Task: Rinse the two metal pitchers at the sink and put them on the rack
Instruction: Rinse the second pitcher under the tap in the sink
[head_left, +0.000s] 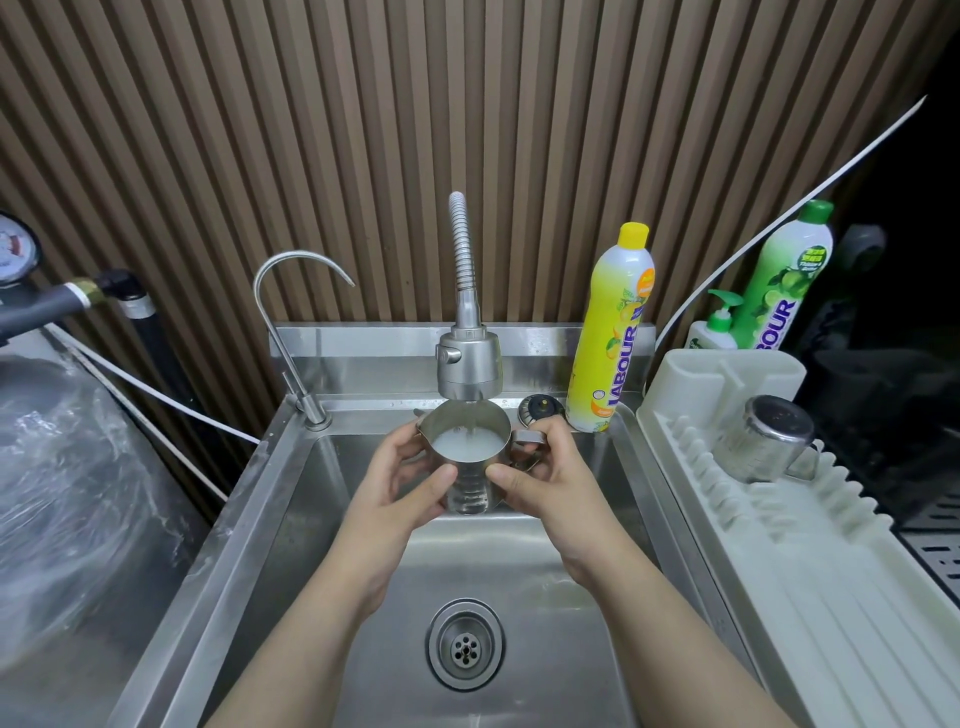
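A metal pitcher (467, 441) is held upright over the steel sink (291, 519), right under the spray head of the flexible faucet (469, 364). Water runs into it and cloudy white water fills it. My left hand (410, 480) wraps its left side. My right hand (540, 475) grips its right side at the handle. A second metal pitcher (766, 441) stands upside down on the white dish rack (779, 545) at the right.
A thin curved tap (291, 291) rises at the sink's back left. A yellow dish soap bottle (610, 332) stands on the back right rim, with a black round stopper (537, 408) beside it. A green bottle (779, 280) and pump bottle (717, 325) stand behind the rack. The drain (465, 644) lies below my arms.
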